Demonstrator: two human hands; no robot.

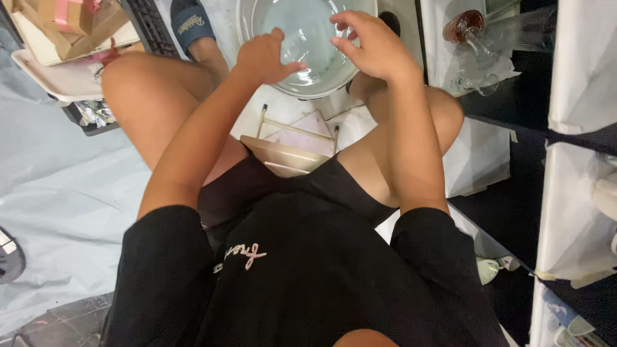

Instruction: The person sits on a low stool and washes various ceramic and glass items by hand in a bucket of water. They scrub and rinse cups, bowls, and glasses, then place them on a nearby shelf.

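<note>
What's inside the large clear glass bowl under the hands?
The large clear glass bowl seems to hold clear water. The left hand and right hand hover over it, covering parts; whether they hold something is unclear.

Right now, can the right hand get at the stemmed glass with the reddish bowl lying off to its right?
Probably yes. The right hand is over the clear basin, and the stemmed glass lies on white paper close to its right, with nothing visible between them.

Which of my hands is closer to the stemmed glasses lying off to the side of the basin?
Right. The right hand is over the basin's right rim, on the side toward the stemmed glasses. The left hand is over the basin's lower left part, farther away.
</note>
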